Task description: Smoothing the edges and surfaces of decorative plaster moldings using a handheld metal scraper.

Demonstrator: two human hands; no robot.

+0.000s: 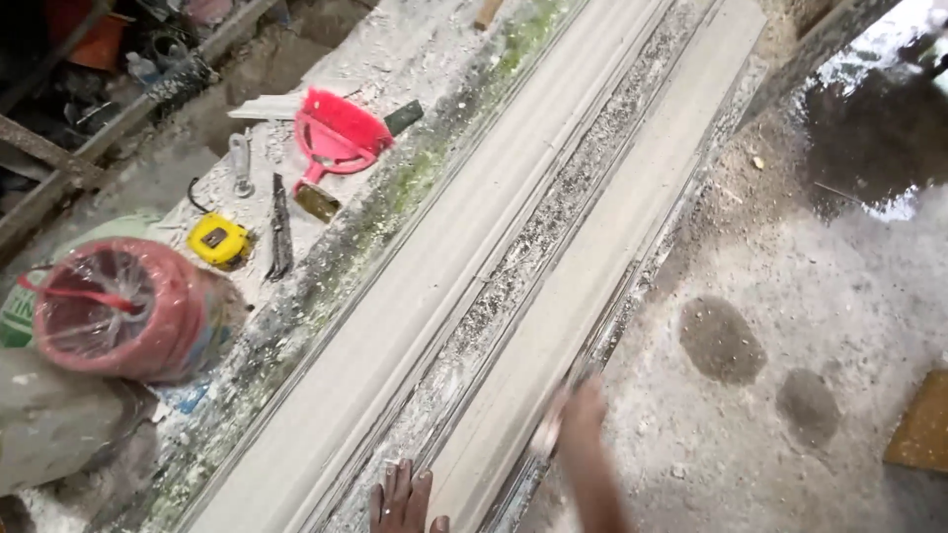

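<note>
Red plastic-wrapped round bundle [117, 308] at left, green-white sack [20, 314] behind it

Single head view, looking steeply down along long moulding bench [553, 296], fairly near.

Counter [464, 89]: long, dusty, streaked with white powder and green stain, running diagonally. Landmark: two long white moulded strips [553, 247] lying side by side along it, gritty debris in the groove between them.

- Red dustpan [336, 138], just left of the strips.
- Dark flat tool [279, 227], below the dustpan.
- Yellow tape measure [219, 240], left of that tool.
- Small metal piece [241, 163], upright, above the tape measure.
- Red plastic-wrapped roll [118, 308], farther down, well left of the strips.
</note>
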